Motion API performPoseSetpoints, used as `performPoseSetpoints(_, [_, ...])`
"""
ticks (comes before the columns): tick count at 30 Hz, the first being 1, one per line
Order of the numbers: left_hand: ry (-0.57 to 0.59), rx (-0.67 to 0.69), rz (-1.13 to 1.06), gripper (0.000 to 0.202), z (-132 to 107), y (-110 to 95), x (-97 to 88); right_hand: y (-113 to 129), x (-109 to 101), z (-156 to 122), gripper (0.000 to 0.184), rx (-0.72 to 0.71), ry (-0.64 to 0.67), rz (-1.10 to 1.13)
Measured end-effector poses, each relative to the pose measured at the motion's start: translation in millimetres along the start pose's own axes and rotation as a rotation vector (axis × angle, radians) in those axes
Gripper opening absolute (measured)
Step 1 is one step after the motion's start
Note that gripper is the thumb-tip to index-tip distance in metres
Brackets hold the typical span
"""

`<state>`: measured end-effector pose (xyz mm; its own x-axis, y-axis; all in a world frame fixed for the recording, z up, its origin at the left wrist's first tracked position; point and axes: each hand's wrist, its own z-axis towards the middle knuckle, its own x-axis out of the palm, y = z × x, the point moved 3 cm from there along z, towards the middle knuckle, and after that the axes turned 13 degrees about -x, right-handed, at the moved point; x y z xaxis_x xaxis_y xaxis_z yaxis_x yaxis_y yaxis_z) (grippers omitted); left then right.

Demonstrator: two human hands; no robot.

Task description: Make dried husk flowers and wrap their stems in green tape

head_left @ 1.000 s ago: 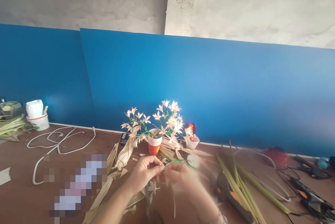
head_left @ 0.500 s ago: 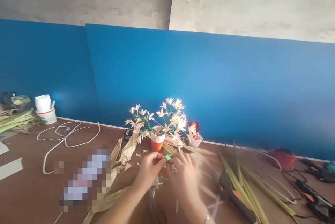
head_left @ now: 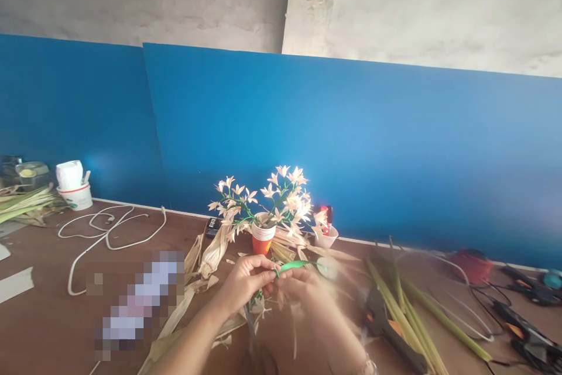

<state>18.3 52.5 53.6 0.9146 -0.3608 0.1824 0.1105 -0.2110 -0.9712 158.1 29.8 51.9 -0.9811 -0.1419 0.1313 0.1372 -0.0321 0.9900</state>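
My left hand (head_left: 246, 281) is closed in a pinch on a thin green stem (head_left: 277, 271), close to its tip. A strip of green tape (head_left: 294, 266) runs from that stem to the right, over the fingers of my right hand (head_left: 302, 292). My right hand is closed on the tape, its fingertips almost touching the left ones. Pale husk petals (head_left: 262, 306) show below my hands; whether they join the held stem is hidden. Just beyond stands an orange and white paper cup (head_left: 262, 241) with cream husk flowers (head_left: 295, 199) on green stems.
Dry corn husks (head_left: 216, 252) lie around the cup. A hot glue gun (head_left: 390, 331) and long green stalks (head_left: 410, 319) are at right, with more tools and cords beyond. A white cable (head_left: 83, 261) and a white tub (head_left: 76, 196) are at left. A blue panel (head_left: 351, 147) stands behind.
The green tape, earlier a short piece between my fingertips, now stretches out to the right. My right hand has turned and lowered slightly; my left hand keeps its pinch.
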Motion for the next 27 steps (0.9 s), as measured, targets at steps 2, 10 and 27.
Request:
performPoseSetpoints(2, [0.050,-0.009,-0.009,0.025,-2.4,-1.7,0.8,3.1,-0.5,-2.5,0.012,0.037,0.038,0.072])
performPoseSetpoints(10, [0.122,0.000,0.048,0.026,-8.2,-5.1,3.0,8.6,2.7,-1.0,0.012,0.047,0.274,0.070])
performPoseSetpoints(27, [-0.203,0.033,0.251,0.016,5.3,11.3,4.7,12.4,13.9,-11.4,0.013,-0.671,-0.332,-1.174])
